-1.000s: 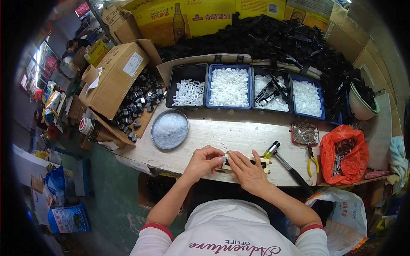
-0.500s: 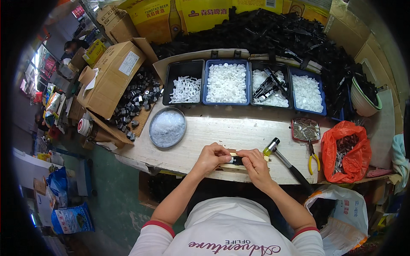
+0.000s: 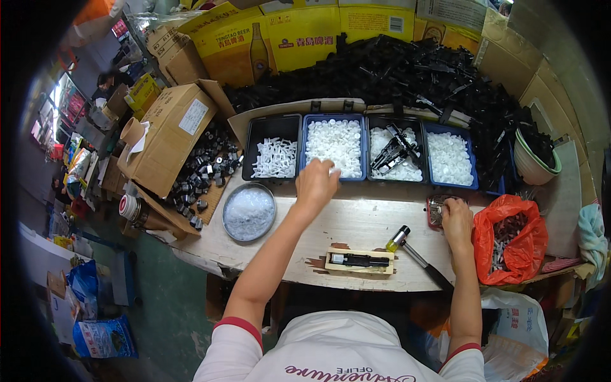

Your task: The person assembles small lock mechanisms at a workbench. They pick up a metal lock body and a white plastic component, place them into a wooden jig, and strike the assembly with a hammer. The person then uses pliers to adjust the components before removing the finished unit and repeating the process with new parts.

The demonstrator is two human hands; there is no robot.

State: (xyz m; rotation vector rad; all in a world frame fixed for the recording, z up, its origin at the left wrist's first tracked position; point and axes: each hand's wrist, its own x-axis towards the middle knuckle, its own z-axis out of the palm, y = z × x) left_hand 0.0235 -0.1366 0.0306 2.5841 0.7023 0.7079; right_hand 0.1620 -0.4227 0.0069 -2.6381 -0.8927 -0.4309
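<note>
At the near edge of a blue bin of small white round plastic parts, my left hand is closed, with a small white piece at its fingertips. To the right, my right hand reaches into a small red tray of thin metal pins. Its fingers are bent together, and what they pinch is hidden. A light wooden block lies near the table's front edge, and neither hand touches it. In its slot rests a long black part with a silvery end at the left.
A hammer lies right of the block. Farther right stands a red plastic bag of small parts. A round dish of clear pieces sits at left, near a tipped carton. Black parts are heaped behind the bins.
Both hands have left the wooden block and the black part in it. My left hand moved up to the white parts, my right hand rightward to the red tray. The view has shifted slightly.
</note>
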